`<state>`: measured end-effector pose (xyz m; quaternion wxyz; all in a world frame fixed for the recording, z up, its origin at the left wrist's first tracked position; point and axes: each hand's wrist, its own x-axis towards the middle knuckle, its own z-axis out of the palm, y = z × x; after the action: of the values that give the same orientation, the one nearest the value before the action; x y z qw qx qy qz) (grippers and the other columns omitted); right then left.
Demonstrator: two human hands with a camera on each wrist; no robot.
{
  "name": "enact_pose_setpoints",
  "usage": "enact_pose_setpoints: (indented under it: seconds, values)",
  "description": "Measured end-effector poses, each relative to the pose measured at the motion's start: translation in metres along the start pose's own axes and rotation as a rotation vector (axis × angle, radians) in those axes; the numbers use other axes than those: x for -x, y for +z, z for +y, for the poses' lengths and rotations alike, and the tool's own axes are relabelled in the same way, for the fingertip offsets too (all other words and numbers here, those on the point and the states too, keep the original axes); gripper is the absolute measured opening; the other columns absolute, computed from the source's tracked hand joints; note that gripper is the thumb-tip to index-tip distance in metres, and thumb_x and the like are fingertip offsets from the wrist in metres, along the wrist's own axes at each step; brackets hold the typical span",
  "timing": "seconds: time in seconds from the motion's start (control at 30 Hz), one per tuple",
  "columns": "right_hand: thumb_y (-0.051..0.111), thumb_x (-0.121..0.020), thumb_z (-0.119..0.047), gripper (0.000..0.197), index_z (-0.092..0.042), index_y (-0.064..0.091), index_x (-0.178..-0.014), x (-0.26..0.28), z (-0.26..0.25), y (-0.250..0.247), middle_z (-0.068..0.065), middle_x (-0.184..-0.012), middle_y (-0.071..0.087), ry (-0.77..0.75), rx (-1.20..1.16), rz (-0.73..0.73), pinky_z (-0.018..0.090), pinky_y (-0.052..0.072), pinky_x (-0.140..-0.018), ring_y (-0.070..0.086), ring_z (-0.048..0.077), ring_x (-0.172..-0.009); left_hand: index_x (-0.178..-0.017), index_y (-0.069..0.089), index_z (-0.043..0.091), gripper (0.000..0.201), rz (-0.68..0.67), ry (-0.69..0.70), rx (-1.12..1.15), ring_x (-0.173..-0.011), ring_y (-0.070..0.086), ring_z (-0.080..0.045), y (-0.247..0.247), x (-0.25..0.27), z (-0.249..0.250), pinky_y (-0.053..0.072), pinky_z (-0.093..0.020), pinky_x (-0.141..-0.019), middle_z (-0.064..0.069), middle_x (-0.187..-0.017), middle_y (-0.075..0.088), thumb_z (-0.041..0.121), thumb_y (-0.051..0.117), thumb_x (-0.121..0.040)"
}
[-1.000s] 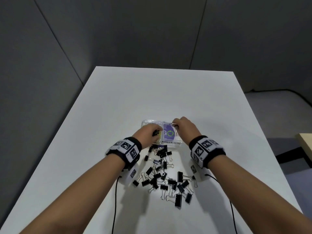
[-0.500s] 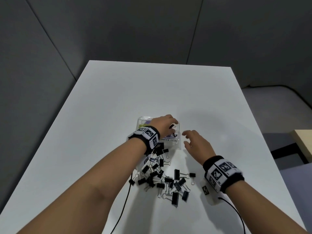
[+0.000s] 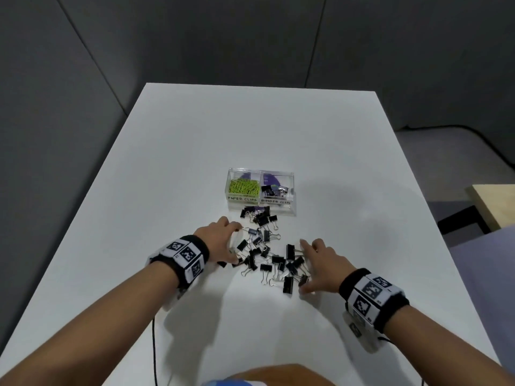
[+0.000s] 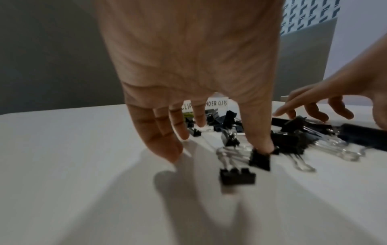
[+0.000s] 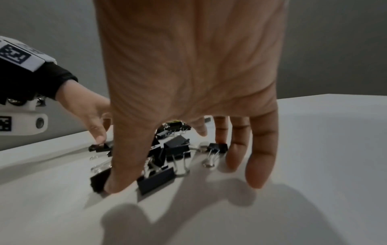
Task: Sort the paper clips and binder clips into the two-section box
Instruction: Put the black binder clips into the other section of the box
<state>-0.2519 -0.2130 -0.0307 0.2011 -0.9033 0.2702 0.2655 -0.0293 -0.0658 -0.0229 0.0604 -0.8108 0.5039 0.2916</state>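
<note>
A clear two-section box stands mid-table. Its left section holds green paper clips; its right section holds a few black binder clips. Several black binder clips lie scattered on the table in front of the box. My left hand is spread at the pile's left edge, its thumb tip touching a clip. My right hand is spread at the pile's right edge, thumb down between two clips. Neither hand holds anything.
The white table has its far edge well beyond the box. A thin black cable trails from my left wrist toward the near edge. A wooden surface sits off the table's right side.
Both hands have pulled back from the box toward me and now flank the loose clip pile with fingers spread. The box is uncovered.
</note>
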Motion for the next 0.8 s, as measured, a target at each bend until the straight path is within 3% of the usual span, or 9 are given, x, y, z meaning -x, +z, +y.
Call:
enact_pose_setpoints:
  seconds: [0.13, 0.37, 0.43, 0.53, 0.6, 0.8]
  values:
    - [0.075, -0.067, -0.040, 0.099, -0.021, 0.015, -0.143, -0.002, -0.009, 0.009, 0.008, -0.133, 0.029, 0.016, -0.069, 0.059, 0.038, 0.050, -0.086, 0.043, 0.027, -0.112, -0.144, 0.022, 0.025, 0.089, 0.005, -0.050, 0.214, -0.113, 0.053, -0.025, 0.022, 0.006, 0.001, 0.049, -0.034, -0.094, -0.008, -0.138, 0.034, 0.036, 0.075, -0.074]
    - [0.072, -0.077, -0.027, 0.074, -0.016, 0.028, -0.135, -0.017, -0.020, 0.007, 0.013, -0.127, 0.034, 0.011, -0.196, 0.097, 0.039, 0.048, -0.090, 0.054, 0.032, -0.105, -0.141, 0.031, 0.019, 0.064, 0.150, -0.079, 0.489, -0.098, 0.056, -0.021, 0.036, 0.002, 0.027, 0.052, -0.025, -0.085, -0.012, -0.133, 0.035, 0.017, 0.064, -0.086]
    - [0.070, -0.079, -0.026, 0.065, -0.015, 0.032, -0.131, -0.021, -0.021, 0.005, 0.013, -0.124, 0.036, 0.004, -0.219, 0.108, 0.039, 0.049, -0.088, 0.056, 0.032, -0.101, -0.141, 0.031, 0.019, 0.063, 0.159, -0.080, 0.484, -0.097, 0.053, -0.019, 0.036, 0.001, 0.032, 0.051, -0.025, -0.087, -0.012, -0.135, 0.033, 0.018, 0.062, -0.086]
    - [0.070, -0.079, -0.023, 0.057, -0.013, 0.036, -0.125, -0.025, -0.021, 0.004, 0.012, -0.122, 0.037, 0.007, -0.254, 0.113, 0.037, 0.049, -0.087, 0.058, 0.031, -0.098, -0.142, 0.029, 0.024, 0.071, 0.152, -0.103, 0.445, -0.120, 0.045, -0.023, 0.037, 0.003, 0.038, 0.047, -0.034, -0.099, -0.009, -0.140, 0.029, 0.032, 0.067, -0.082]
    - [0.069, -0.079, -0.022, 0.053, -0.013, 0.039, -0.121, -0.027, -0.020, 0.004, 0.012, -0.121, 0.037, 0.011, -0.260, 0.107, 0.036, 0.050, -0.086, 0.058, 0.031, -0.097, -0.141, 0.030, 0.027, 0.078, 0.141, -0.116, 0.400, -0.126, 0.039, -0.025, 0.040, 0.004, 0.041, 0.044, -0.038, -0.102, -0.008, -0.141, 0.027, 0.043, 0.070, -0.077]
    - [0.069, -0.077, -0.025, 0.045, -0.012, 0.041, -0.111, -0.033, -0.019, 0.000, 0.010, -0.115, 0.039, 0.023, -0.240, 0.076, 0.037, 0.049, -0.079, 0.058, 0.032, -0.092, -0.127, 0.045, 0.021, 0.058, 0.163, -0.122, 0.413, -0.113, 0.049, -0.023, 0.041, -0.002, 0.051, 0.047, -0.034, -0.098, -0.007, -0.129, 0.035, 0.037, 0.072, -0.078]
